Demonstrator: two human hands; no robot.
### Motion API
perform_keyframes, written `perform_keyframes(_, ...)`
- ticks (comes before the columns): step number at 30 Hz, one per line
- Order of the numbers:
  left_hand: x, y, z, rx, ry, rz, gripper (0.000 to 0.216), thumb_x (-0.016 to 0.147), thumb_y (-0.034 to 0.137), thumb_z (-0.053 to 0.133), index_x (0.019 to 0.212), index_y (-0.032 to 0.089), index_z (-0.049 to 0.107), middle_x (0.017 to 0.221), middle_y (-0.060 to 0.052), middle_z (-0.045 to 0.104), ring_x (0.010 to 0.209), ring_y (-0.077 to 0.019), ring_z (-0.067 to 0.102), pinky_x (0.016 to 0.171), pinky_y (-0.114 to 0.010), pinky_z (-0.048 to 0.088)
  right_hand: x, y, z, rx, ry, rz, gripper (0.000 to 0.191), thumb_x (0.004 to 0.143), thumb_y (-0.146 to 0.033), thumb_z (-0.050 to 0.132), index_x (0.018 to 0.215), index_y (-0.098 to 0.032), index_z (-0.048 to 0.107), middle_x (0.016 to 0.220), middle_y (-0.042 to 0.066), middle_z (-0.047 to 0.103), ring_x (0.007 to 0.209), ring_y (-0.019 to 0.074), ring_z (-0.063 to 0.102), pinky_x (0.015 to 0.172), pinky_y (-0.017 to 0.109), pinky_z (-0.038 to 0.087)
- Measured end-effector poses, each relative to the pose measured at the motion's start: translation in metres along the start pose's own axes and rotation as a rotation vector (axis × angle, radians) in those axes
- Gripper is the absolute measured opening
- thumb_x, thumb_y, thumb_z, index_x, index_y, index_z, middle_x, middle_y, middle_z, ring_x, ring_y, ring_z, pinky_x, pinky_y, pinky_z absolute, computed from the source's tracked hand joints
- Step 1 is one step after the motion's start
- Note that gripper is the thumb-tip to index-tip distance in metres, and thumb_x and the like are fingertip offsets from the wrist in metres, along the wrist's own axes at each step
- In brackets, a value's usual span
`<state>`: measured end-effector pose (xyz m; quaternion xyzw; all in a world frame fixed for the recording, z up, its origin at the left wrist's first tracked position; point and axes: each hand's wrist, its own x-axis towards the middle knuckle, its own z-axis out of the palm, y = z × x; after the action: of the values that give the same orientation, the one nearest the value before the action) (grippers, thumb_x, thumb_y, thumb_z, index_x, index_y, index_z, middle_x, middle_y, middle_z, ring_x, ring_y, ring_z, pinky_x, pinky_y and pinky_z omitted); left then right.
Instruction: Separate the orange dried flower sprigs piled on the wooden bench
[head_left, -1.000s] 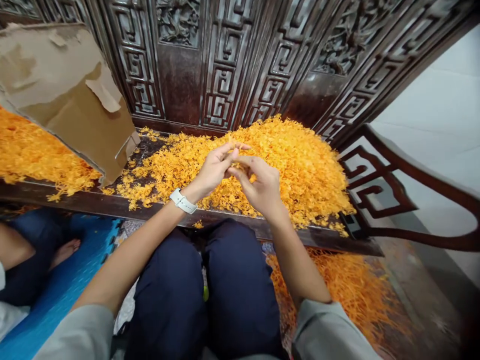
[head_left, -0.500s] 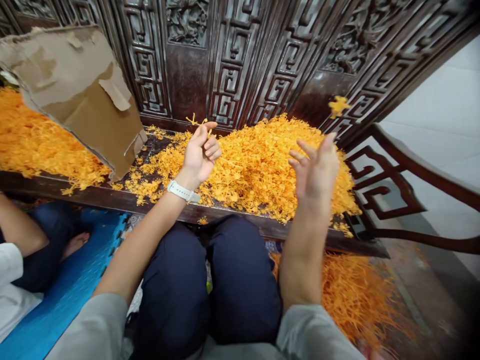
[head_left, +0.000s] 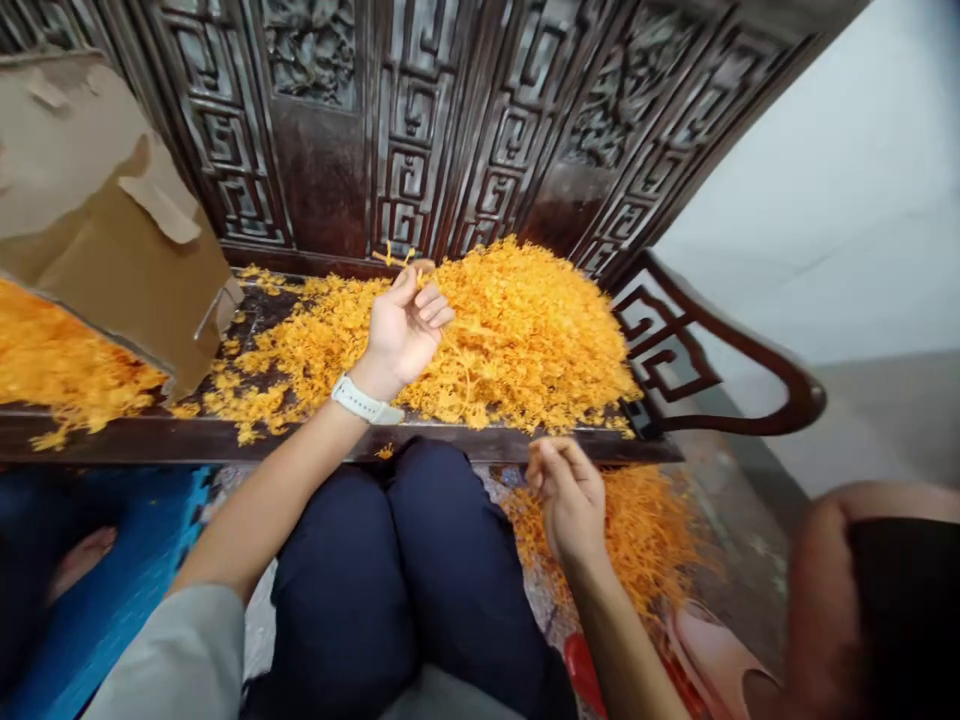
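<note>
My left hand [head_left: 409, 325], with a pale watch on its wrist, is closed in a pinch on a thin yellow-orange plastic sprig [head_left: 396, 257]. The sprig sticks out past the fingertips, above the bench. Behind and beside this hand lies a heap of small orange plastic flower pieces [head_left: 525, 320]. Lower down, in front of the bench edge, my right hand [head_left: 568, 495] is closed with thumb and fingers together. Whatever it may hold is too small to make out. Beyond it on the floor is a pile of stringy orange plastic sprigs [head_left: 645, 530].
A torn cardboard sheet [head_left: 112, 230] stands on the dark wooden bench [head_left: 259, 310], with more orange pieces [head_left: 67, 360] left of it. Behind rises a carved back panel [head_left: 322, 180]; a curved armrest [head_left: 795, 405] closes the right end. Other people's limbs show at both sides.
My right hand has dropped from above the heap to below the bench edge and closed. The yellow piece in the air above it is gone from view. My left hand keeps its pinch.
</note>
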<state>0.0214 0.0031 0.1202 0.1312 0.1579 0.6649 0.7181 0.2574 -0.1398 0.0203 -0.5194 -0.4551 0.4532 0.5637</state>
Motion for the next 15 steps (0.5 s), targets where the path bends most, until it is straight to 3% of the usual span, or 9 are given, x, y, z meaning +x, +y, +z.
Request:
perform_keyframes(4, -0.001, -0.010, -0.008, -0.102, -0.087, -0.069, 0.035, 0.113, 0.018, 0.036, 0.089, 0.017, 0.061, 0.058, 0.005, 0.037, 0.046, -0.0058, 0.038, 0.048, -0.019, 0.035, -0.036, 0.016, -0.024, -0.117, -0.108, 0.188, 0.033, 0.100, -0.050, 0.072, 0.092, -0.018, 0.069, 0.068, -0.001, 0.055, 0.060, 0.0104, 0.047, 0.059, 0.025, 0.038)
perform_keyframes(8, -0.005, -0.011, -0.016, -0.154, -0.041, -0.068, 0.031, 0.112, 0.017, 0.039, 0.093, 0.017, 0.063, 0.058, 0.005, 0.038, 0.047, -0.0064, 0.038, 0.049, -0.020, 0.036, -0.044, 0.018, -0.033, -0.163, -0.049, 0.228, 0.038, 0.101, -0.053, 0.068, 0.086, -0.019, 0.065, 0.064, -0.002, 0.051, 0.057, 0.0106, 0.044, 0.056, 0.025, 0.036)
perform_keyframes(11, -0.008, -0.012, -0.011, -0.111, 0.011, -0.070, 0.024, 0.111, 0.015, 0.043, 0.110, 0.018, 0.067, 0.061, 0.005, 0.042, 0.048, -0.0069, 0.043, 0.051, -0.020, 0.039, -0.002, 0.002, -0.004, -0.190, -0.080, 0.033, 0.033, 0.101, -0.054, 0.067, 0.103, -0.021, 0.067, 0.072, -0.002, 0.057, 0.058, 0.0110, 0.047, 0.058, 0.026, 0.039)
perform_keyframes(14, -0.009, -0.015, -0.002, -0.018, 0.045, -0.021, 0.028, 0.109, 0.015, 0.047, 0.128, 0.020, 0.066, 0.065, 0.004, 0.048, 0.053, -0.0079, 0.051, 0.056, -0.021, 0.046, 0.051, -0.014, 0.039, -0.113, -0.178, -0.140, 0.047, 0.097, -0.064, 0.067, 0.123, -0.024, 0.062, 0.087, 0.001, 0.065, 0.062, 0.0124, 0.054, 0.056, 0.027, 0.043)
perform_keyframes(15, -0.009, -0.017, -0.001, 0.015, 0.048, 0.002, 0.029, 0.108, 0.015, 0.048, 0.130, 0.021, 0.066, 0.067, 0.004, 0.051, 0.055, -0.0083, 0.054, 0.059, -0.021, 0.048, 0.064, -0.018, 0.052, -0.109, -0.209, -0.177, 0.046, 0.096, -0.062, 0.069, 0.121, -0.024, 0.062, 0.086, 0.001, 0.064, 0.061, 0.0120, 0.055, 0.056, 0.027, 0.044)
